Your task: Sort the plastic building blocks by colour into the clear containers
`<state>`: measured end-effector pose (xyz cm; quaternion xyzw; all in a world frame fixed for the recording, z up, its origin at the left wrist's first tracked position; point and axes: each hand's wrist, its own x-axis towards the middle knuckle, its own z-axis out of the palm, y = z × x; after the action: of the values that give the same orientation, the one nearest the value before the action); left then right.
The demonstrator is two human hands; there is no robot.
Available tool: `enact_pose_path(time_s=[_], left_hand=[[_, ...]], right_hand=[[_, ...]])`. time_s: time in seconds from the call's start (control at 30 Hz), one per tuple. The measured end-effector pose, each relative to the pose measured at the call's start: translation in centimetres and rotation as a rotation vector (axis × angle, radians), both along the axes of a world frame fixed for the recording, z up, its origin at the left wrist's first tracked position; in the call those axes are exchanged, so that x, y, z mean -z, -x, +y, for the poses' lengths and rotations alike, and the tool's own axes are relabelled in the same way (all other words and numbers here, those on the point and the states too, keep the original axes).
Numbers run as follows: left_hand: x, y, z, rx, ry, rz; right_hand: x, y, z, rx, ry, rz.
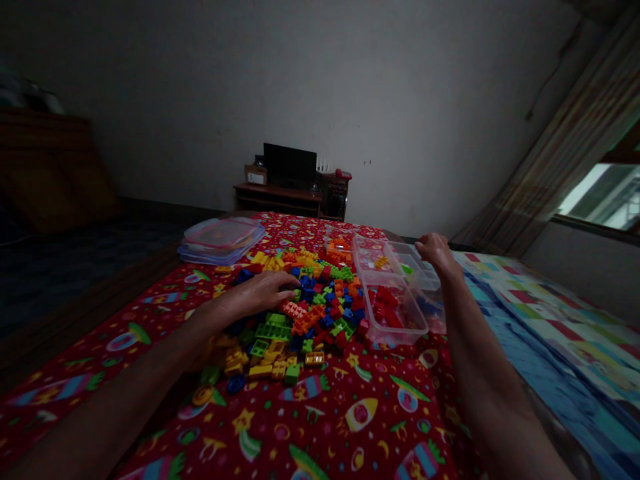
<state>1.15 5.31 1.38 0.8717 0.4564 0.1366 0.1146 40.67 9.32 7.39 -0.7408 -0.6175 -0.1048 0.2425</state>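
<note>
A mixed pile of plastic building bricks [325, 300] in red, blue, green, yellow and orange lies on the red patterned cloth. My left hand [267, 290] is over the pile's left side, fingers reaching out and thumb apart, close to a small green brick. At the right, my right hand [436, 252] hangs above a clear plastic bin [430, 279]; its fingers are curled in, and anything inside them is hidden. Left of that bin, a clear divided box [420, 328] holds red bricks [387, 307] in its near part and a few yellow ones [381, 262] farther back.
Stacked clear lids [223, 239] lie at the cloth's far left. Orange bricks [339, 248] fill a small container behind the pile. A blue and checked bedspread [530, 333] spreads along the right. A monitor [290, 165] stands on a desk by the wall.
</note>
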Motion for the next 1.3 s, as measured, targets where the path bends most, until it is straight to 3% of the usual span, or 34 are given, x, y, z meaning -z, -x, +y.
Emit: enact_pose_path(time_s=[0.13,0.37,0.47,0.6,0.83,1.03,1.17,1.3], left_hand=[[-0.2,0.0,0.0,0.013,-0.014,0.007],[-0.5,1.5,0.8,-0.017,-0.055,-0.047],[-0.7,2.9,1.4,-0.023,-0.002,-0.031],[-0.9,4.3,1.4,-0.080,0.026,0.146],[-1.1,2.5,0.0,-0.067,-0.026,0.105],[-1.5,1.6,0.7,-0.127,-0.038,-0.206],[-0.6,1.3,1.7,-0.065,0.115,-0.555],[-0.5,0.0,0.8,-0.014,0.268,-0.728]], right_hand=[[-0.3,2.7,-1.8,-0.023,-0.144,-0.016],[0.9,9.5,-4.7,-0.346,-0.196,-0.005],[1.9,12.8,-5.8,-0.498,-0.093,-0.077],[3.3,16.2,-7.6,-0.628,0.084,-0.129],[6.2,18.5,-8.7,-0.852,0.189,-0.183],[6.2,18.8,-8.6,-0.803,0.225,-0.146],[6.3,18.4,-8.5,-0.808,0.109,-0.069],[6.1,18.5,-8.6,-0.900,0.016,0.116]])
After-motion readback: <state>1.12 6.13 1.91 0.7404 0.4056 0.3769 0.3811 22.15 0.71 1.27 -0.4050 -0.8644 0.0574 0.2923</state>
